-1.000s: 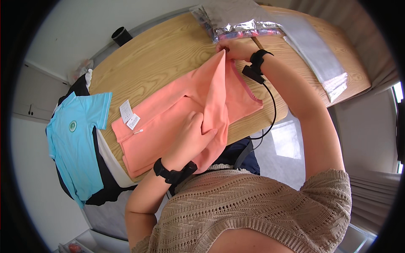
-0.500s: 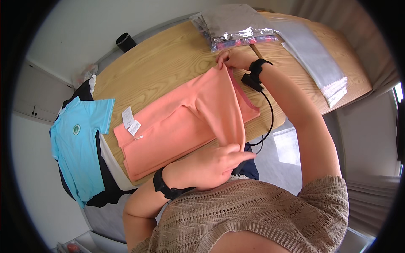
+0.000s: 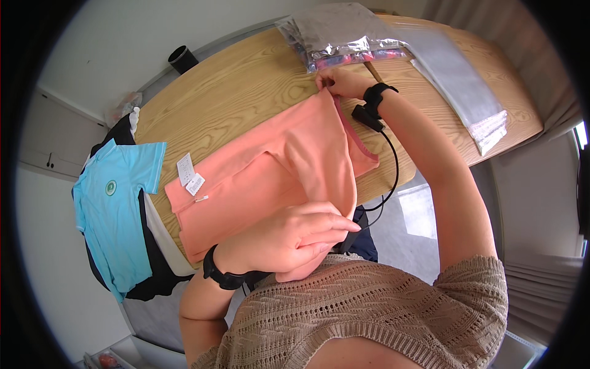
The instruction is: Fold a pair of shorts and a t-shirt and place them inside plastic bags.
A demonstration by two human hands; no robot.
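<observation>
A coral top (image 3: 258, 178) lies folded lengthwise on the wooden table (image 3: 246, 80). Its darker ribbed neckline points to the right, and white paper tags (image 3: 186, 170) rest near its left end. My right hand (image 3: 344, 83) is closed on the fabric at the far shoulder corner, with its fingertips partly hidden. At the near edge, my left hand (image 3: 289, 240) touches the top. Its fingers are stretched to the right, lying close together over the cloth; the thumb side is partly hidden. Black bands sit on both wrists.
A light-blue polo shirt (image 3: 117, 209) drapes over dark and white cloth at the table's left end. Shiny plastic-packed garments (image 3: 344, 37) lie at the back, with flat clear bags (image 3: 455, 86) to their right. A black cable (image 3: 396, 166) hangs from the right wrist device.
My left hand has shifted a little left along the near edge, its pointing finger now alongside the others. The right hand still grips the far corner, drawn slightly farther away.
</observation>
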